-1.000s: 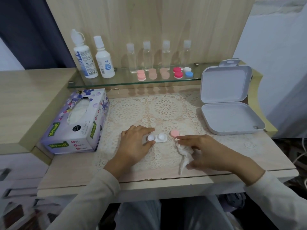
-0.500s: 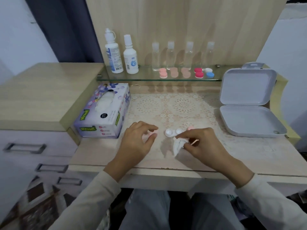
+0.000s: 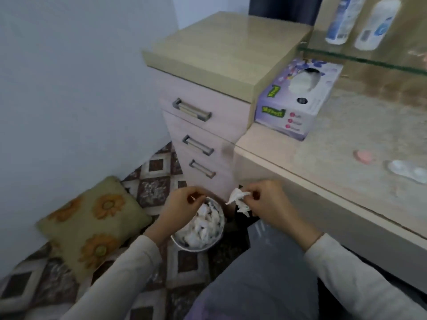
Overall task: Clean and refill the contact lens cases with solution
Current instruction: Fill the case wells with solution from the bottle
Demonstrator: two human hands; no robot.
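Note:
My right hand (image 3: 275,204) pinches a crumpled white tissue (image 3: 239,199) below the desk edge, just right of and above a small round waste bin (image 3: 184,247) full of used tissues on the floor. My left hand (image 3: 180,207) hovers over the bin's left side, fingers loosely curled, with nothing visible in it. Up on the lace-covered desk, at the right, lie the open white lens case (image 3: 407,170) and a loose pink cap (image 3: 364,157). Two solution bottles (image 3: 342,19) stand on the glass shelf (image 3: 369,62), blurred.
A purple tissue box (image 3: 298,100) sits at the desk's left end. A drawer unit (image 3: 198,135) with three handles stands behind the bin. A flowered cushion (image 3: 92,225) lies on the patterned floor to the left, and my knee is below right.
My view swung left and down from the desk to the floor bin. Both hands left the desk; the right one carried the tissue down beside the bin. The case and cap stayed on the desk.

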